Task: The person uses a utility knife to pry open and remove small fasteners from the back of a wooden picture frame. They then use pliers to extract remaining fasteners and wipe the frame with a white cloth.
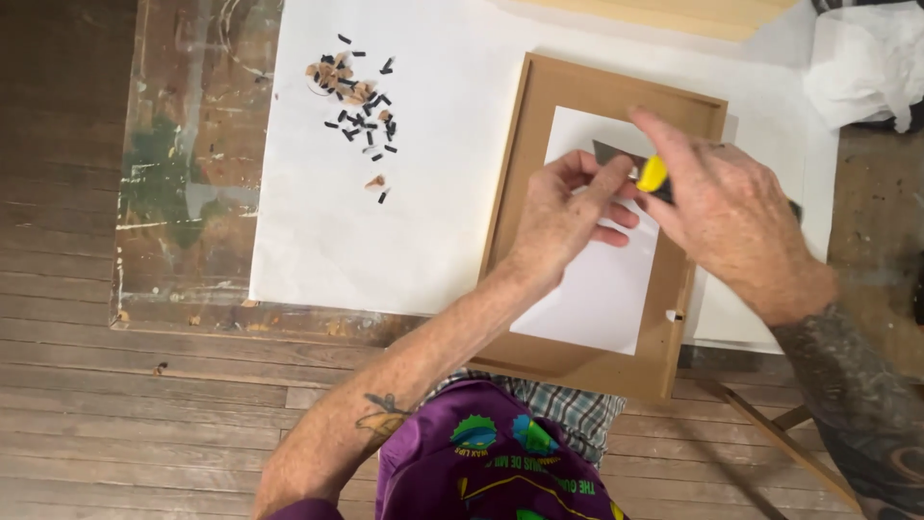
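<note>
Your fingers [599, 183] on the left hand [563, 217] are curled in, the thumb and fingertips pinching at the grey blade [616, 154] of the utility knife [652, 174], while your right hand [727, 217] is closed around the knife's yellow-and-black handle, forefinger stretched out toward the far side. The two hands meet just over the knife, touching or nearly touching there. The knife hangs above the white backing sheet [597, 289] that lies inside the brown wooden picture frame [515, 144]; you cannot tell from here whether the blade tip touches the sheet. The frame lies flat, face down by the look of its recessed back, with its near edge overhanging the table toward you and its far edge well onto the large white paper [433, 193] that covers the work surface. To the far left on that paper lies a scatter of small black tabs and tan scraps [356, 101], well apart from the frame. The worn, paint-stained table top [188, 183] shows to the left of the paper, with a plank floor [87, 404] beyond it. A crumpled white cloth or paper [866, 63] sits at the far right corner. Your purple shirt [491, 462] fills the near edge of the view.
</note>
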